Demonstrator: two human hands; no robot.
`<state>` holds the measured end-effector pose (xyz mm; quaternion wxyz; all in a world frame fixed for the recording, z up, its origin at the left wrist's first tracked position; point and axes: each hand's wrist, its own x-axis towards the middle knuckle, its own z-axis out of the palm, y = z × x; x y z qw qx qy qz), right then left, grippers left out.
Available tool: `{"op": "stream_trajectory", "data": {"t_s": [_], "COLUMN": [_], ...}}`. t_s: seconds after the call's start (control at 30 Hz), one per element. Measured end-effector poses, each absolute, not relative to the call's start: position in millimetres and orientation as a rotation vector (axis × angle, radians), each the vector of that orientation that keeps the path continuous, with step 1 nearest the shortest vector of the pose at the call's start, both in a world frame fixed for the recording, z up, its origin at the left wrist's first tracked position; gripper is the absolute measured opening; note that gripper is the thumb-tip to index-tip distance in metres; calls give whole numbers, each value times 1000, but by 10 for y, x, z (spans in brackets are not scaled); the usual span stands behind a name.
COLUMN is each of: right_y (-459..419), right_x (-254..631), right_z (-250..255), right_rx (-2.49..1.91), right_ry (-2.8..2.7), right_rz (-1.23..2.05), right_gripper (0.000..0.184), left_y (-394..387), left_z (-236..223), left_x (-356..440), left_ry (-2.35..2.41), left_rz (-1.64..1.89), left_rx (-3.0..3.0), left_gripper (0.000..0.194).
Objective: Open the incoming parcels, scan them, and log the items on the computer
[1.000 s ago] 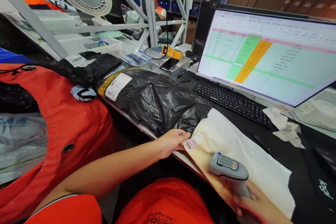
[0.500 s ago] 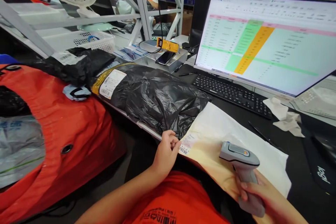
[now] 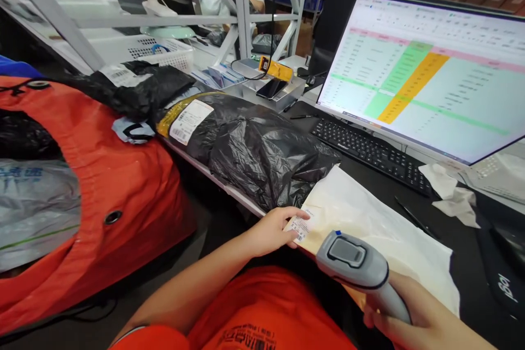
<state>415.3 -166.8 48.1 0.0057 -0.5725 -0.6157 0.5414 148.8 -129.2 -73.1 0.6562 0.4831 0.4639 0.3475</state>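
My left hand point(image 3: 274, 229) pinches the near left corner of a cream mailer bag point(image 3: 377, 229) lying on the black desk, fingers beside its small barcode label point(image 3: 301, 227). My right hand point(image 3: 422, 322) grips the handle of a grey barcode scanner point(image 3: 355, 260), whose head hovers just right of that label, above the bag's near edge. A bulky black plastic parcel point(image 3: 262, 150) with a white shipping label lies just behind the mailer, touching it.
A monitor point(image 3: 430, 74) showing a spreadsheet and a black keyboard point(image 3: 371, 154) stand behind the mailer. Crumpled tissue point(image 3: 449, 194) and a pen lie to the right. A large orange sack point(image 3: 82, 197) holding parcels fills the left. Metal shelving, a fan and a white basket are behind.
The scanner has swung left and closer to the label. My left hand shifted slightly right on the mailer's corner, and the view drifted.
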Motion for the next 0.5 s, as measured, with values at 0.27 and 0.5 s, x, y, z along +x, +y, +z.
{"op": "stream_trajectory", "data": {"t_s": [0.27,0.5], "right_y": [-1629,-1823], "right_x": [4003,3987], "right_z": [378,437], "right_rx": [-1725,-1900], "right_ry": [-1852,-1431], "right_rz": [1672,1980], "right_gripper": [54,60], "left_y": [-1385,-1408], "left_z": [-733,-747], "left_x": [1438,1413], "left_ry": [1024,1051], "left_rz": [792,806], "left_rx": [1194,1366], "left_gripper": [62,64]}}
